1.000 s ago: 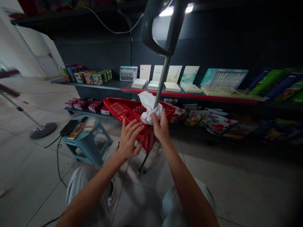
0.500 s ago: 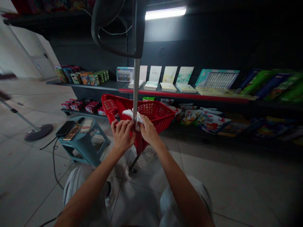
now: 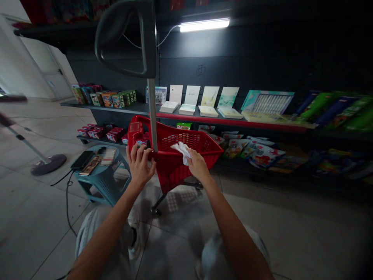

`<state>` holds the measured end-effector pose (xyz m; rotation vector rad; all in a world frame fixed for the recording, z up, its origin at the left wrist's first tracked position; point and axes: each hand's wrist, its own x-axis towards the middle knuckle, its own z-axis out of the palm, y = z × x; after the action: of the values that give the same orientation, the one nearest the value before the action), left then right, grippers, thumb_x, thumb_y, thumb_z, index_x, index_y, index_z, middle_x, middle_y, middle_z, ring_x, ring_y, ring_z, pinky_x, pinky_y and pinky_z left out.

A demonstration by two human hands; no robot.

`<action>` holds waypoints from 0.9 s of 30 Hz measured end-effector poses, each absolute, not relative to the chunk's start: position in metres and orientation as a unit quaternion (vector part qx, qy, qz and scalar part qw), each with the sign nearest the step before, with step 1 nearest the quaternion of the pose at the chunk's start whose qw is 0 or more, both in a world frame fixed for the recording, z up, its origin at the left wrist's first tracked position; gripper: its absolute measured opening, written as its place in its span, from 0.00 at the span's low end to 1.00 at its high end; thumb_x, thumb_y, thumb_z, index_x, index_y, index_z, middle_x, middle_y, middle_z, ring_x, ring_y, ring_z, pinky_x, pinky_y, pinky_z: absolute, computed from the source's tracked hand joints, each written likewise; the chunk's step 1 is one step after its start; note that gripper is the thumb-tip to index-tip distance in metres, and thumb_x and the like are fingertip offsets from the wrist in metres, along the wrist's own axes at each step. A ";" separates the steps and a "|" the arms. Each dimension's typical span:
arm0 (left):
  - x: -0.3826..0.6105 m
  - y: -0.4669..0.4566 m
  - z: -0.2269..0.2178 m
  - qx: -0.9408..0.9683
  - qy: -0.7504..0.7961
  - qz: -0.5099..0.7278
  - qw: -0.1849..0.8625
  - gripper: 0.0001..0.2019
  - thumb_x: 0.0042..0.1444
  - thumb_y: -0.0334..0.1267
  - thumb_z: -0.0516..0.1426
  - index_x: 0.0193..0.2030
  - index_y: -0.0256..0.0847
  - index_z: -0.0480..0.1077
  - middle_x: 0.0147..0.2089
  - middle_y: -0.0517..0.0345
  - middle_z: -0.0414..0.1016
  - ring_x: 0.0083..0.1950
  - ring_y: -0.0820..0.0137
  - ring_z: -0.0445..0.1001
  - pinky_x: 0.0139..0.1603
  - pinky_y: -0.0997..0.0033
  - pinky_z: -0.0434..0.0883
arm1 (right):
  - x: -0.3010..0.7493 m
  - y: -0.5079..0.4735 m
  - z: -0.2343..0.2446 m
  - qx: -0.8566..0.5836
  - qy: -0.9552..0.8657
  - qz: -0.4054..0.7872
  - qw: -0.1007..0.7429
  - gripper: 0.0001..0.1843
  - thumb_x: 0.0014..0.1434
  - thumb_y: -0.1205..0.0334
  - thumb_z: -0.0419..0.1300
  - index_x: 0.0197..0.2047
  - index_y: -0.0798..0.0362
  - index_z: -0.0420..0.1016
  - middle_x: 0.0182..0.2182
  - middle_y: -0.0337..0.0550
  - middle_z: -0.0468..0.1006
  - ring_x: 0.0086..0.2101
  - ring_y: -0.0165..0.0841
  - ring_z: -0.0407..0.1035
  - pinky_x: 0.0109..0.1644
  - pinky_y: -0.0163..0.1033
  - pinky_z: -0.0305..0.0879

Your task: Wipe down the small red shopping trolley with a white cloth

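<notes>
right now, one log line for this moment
left hand: grips red basket rim beside pole | right hand: holds white cloth on rim | blue stool: at left

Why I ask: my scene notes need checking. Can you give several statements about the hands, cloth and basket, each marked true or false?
1. The right hand holds a white cloth against the rim of the red basket. True.
2. A teal stool stands left of the basket. True.
3. The left hand rests on the stool. False: it grips the basket's rim beside the metal pole.
4. The cloth is wrapped round the pole. False: it lies on the rim, apart from the pole.
</notes>
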<state>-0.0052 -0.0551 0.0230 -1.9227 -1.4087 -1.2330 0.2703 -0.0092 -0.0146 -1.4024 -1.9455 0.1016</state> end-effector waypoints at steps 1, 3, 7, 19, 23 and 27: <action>-0.009 -0.054 0.023 -0.696 -0.514 -0.451 0.221 0.18 0.59 0.39 0.59 0.56 0.44 0.73 0.65 0.48 0.72 0.77 0.48 0.55 0.80 0.36 0.42 | 0.278 -0.010 -0.017 -0.560 -0.750 0.040 0.350 0.31 0.68 0.67 0.50 0.73 0.49 0.62 0.67 0.50 0.71 0.63 0.42 0.67 0.69 0.54 0.62; -0.017 -0.051 0.021 -0.692 -0.522 -0.454 0.206 0.19 0.59 0.40 0.60 0.58 0.43 0.72 0.68 0.47 0.68 0.80 0.47 0.48 0.80 0.36 0.43 | 0.293 -0.013 -0.021 -0.592 -0.736 0.040 0.325 0.31 0.69 0.67 0.50 0.74 0.47 0.60 0.68 0.49 0.70 0.64 0.42 0.65 0.69 0.55 0.61; -0.031 -0.045 0.018 -0.689 -0.533 -0.452 0.191 0.22 0.60 0.41 0.59 0.61 0.41 0.69 0.74 0.43 0.61 0.82 0.46 0.40 0.79 0.38 0.48 | 0.315 -0.024 -0.023 -0.650 -0.709 0.022 0.273 0.30 0.70 0.67 0.48 0.74 0.47 0.61 0.67 0.50 0.71 0.64 0.44 0.65 0.69 0.59 0.59; -0.035 -0.035 0.016 -0.688 -0.537 -0.453 0.185 0.23 0.62 0.44 0.59 0.62 0.41 0.66 0.74 0.40 0.57 0.83 0.46 0.36 0.78 0.39 0.50 | 0.351 -0.032 -0.030 -0.641 -0.716 0.004 0.276 0.30 0.70 0.66 0.50 0.73 0.48 0.63 0.65 0.49 0.72 0.61 0.42 0.69 0.66 0.48 0.68; -0.031 -0.038 0.018 -0.689 -0.538 -0.453 0.173 0.23 0.62 0.44 0.59 0.62 0.41 0.65 0.75 0.41 0.55 0.83 0.46 0.33 0.79 0.38 0.47 | 0.350 -0.033 -0.031 -0.637 -0.707 0.033 0.306 0.30 0.69 0.66 0.50 0.73 0.51 0.64 0.66 0.50 0.71 0.63 0.43 0.67 0.70 0.50 0.64; -0.030 -0.041 0.022 -0.687 -0.541 -0.455 0.171 0.22 0.63 0.44 0.58 0.62 0.41 0.65 0.77 0.41 0.54 0.83 0.47 0.31 0.79 0.38 0.48 | 0.346 -0.038 -0.026 -0.634 -0.702 0.046 0.322 0.31 0.68 0.68 0.51 0.73 0.51 0.64 0.67 0.49 0.70 0.65 0.43 0.66 0.71 0.51 0.63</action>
<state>-0.0299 -0.0411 0.0216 -1.9500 -1.5351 -1.2925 0.3459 -0.0380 -0.0259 -1.6645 -1.8439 0.1202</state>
